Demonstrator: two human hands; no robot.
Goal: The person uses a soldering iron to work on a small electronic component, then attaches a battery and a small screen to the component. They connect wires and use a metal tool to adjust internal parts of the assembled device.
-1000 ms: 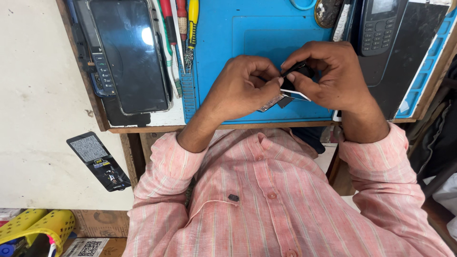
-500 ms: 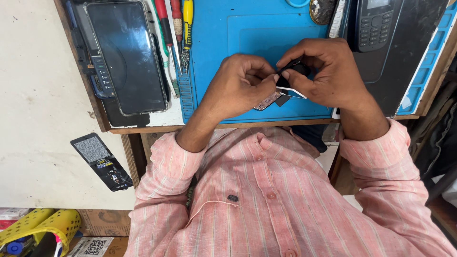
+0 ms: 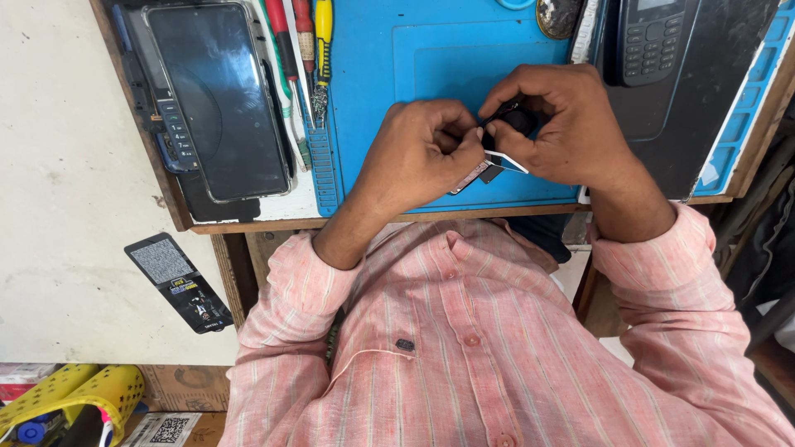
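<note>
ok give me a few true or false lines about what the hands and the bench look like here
1. Both hands, left hand and right hand, meet over the blue rubber work mat. True.
2. The large black smartphone lies right of the mat. False: it lies left of it.
3. A small black part sits in the right hand's fingers. True.
4. The black keypad phone is held in the left hand. False: it lies on the bench, untouched.
5. The red-handled screwdriver lies between smartphone and mat. True.
</note>
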